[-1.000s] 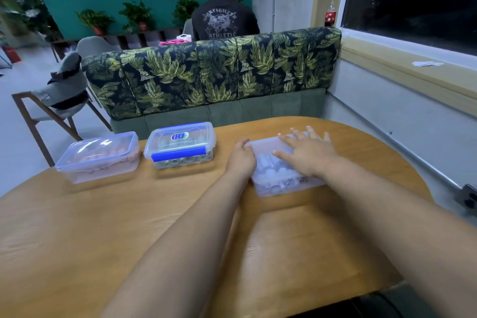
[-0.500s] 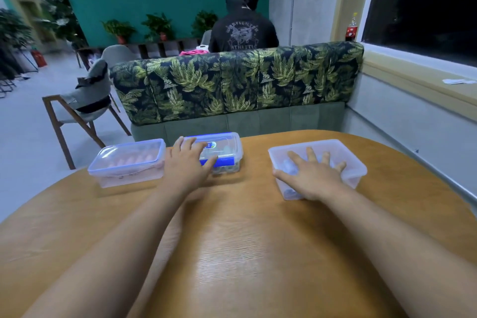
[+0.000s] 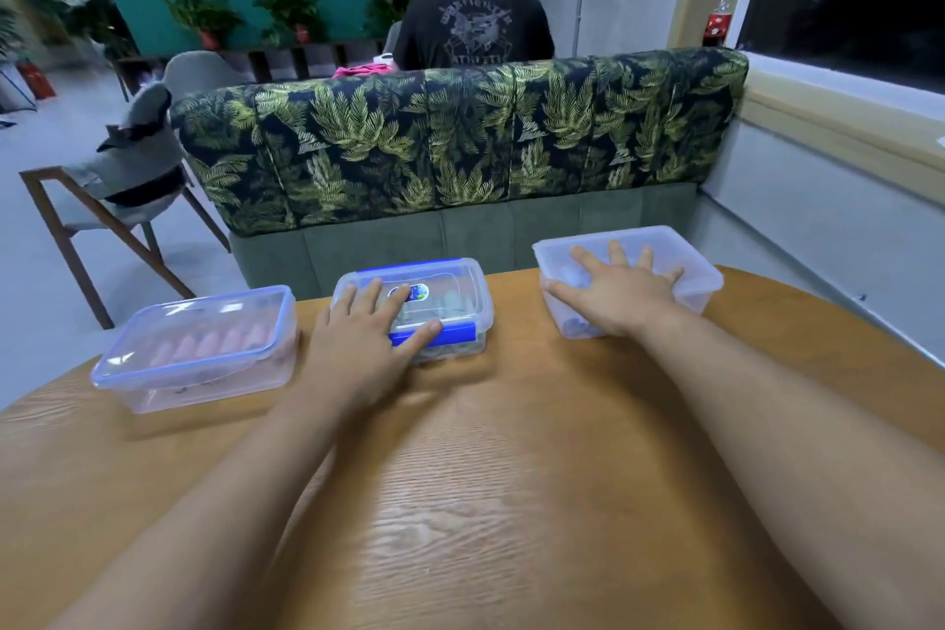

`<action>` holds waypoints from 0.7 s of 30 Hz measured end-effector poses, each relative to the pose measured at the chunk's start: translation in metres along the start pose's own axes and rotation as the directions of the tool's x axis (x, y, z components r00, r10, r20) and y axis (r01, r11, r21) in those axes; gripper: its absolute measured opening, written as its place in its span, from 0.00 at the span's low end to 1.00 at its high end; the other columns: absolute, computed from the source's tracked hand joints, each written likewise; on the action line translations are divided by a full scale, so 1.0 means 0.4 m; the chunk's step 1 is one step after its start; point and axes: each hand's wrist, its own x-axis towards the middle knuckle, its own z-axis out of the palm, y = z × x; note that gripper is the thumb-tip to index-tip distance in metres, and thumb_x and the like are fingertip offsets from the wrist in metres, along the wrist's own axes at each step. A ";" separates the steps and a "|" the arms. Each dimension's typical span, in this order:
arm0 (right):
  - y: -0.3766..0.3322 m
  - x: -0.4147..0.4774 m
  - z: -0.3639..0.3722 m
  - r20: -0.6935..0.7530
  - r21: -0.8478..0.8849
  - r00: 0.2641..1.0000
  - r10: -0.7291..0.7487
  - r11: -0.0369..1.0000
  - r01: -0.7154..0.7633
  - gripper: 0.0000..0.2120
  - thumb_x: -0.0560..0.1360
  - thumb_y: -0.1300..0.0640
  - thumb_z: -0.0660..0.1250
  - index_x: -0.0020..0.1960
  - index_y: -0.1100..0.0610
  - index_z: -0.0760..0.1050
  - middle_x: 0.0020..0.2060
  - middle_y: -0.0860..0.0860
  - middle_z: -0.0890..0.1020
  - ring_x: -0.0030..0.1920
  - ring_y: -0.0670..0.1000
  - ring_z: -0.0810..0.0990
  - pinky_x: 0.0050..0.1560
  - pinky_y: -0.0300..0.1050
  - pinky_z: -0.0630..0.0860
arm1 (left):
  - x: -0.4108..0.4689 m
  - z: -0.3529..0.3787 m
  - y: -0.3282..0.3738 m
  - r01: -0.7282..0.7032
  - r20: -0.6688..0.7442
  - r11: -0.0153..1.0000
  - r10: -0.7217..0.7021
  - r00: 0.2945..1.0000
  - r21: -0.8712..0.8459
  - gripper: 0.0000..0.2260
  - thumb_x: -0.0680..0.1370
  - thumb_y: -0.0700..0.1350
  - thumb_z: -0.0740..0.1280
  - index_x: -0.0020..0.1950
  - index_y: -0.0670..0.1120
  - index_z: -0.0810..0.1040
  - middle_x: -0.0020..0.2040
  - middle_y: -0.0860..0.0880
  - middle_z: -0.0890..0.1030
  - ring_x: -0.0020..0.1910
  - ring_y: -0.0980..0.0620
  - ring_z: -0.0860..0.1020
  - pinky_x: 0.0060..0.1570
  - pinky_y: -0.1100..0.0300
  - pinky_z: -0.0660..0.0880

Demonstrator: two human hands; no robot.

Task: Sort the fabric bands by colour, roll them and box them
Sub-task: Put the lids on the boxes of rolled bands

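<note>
The task looks almost finished. Three boxes stand in a row on the brown wooden worktop (image 3: 486,501). The clear plastic box with the blue clip lid (image 3: 455,294) is in the middle, and I use it as the landmark. Just left of it stands a clear plastic box with a blue-edged lid (image 3: 204,391), closed, with pink rolled bands (image 3: 209,343) in a neat line inside. Right of it, a little apart, stands a clear plastic box with a colourless lid (image 3: 700,281). Pale blue rolled bands (image 3: 578,325) show through its wall. In the middle box there are dull greenish rolls (image 3: 450,350), but I cannot tell their colour for sure. I see bands only inside the boxes, so I judge that only pressing the lids shut is left.

Both arms reach forward, nearly straight. The left hand (image 3: 363,338) lies flat on the middle lid with its fingers spread, holding nothing, and its thumb is at the front blue clip. The right hand (image 3: 619,297) presses flat on the right box, fingers wide, gripping nothing.
</note>
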 end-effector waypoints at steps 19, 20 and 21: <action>-0.205 -0.114 0.044 -0.398 0.141 0.798 -0.453 0.829 0.541 0.19 0.86 0.43 0.56 0.74 0.43 0.75 0.77 0.44 0.73 0.79 0.51 0.65 0.79 0.62 0.57 | -0.056 -0.100 -0.085 0.037 -0.098 0.982 -0.056 0.994 -0.185 0.31 0.84 0.66 0.54 0.85 0.55 0.59 0.85 0.55 0.59 0.85 0.50 0.49 0.82 0.40 0.50; -0.254 -0.142 0.054 -0.391 0.140 0.766 -0.511 0.789 0.598 0.19 0.85 0.43 0.58 0.74 0.43 0.75 0.77 0.44 0.73 0.79 0.50 0.65 0.79 0.59 0.59 | -0.072 -0.105 -0.119 0.070 -0.139 0.983 -0.094 0.986 -0.169 0.29 0.85 0.66 0.54 0.83 0.55 0.63 0.84 0.55 0.62 0.85 0.49 0.51 0.81 0.40 0.52; -0.298 -0.166 0.062 -0.370 0.132 0.748 -0.551 0.766 0.629 0.20 0.85 0.43 0.59 0.75 0.43 0.73 0.77 0.44 0.72 0.80 0.49 0.64 0.79 0.57 0.59 | -0.085 -0.110 -0.155 0.109 -0.170 0.983 -0.134 0.976 -0.144 0.28 0.85 0.65 0.54 0.81 0.54 0.66 0.83 0.54 0.64 0.85 0.48 0.53 0.81 0.40 0.54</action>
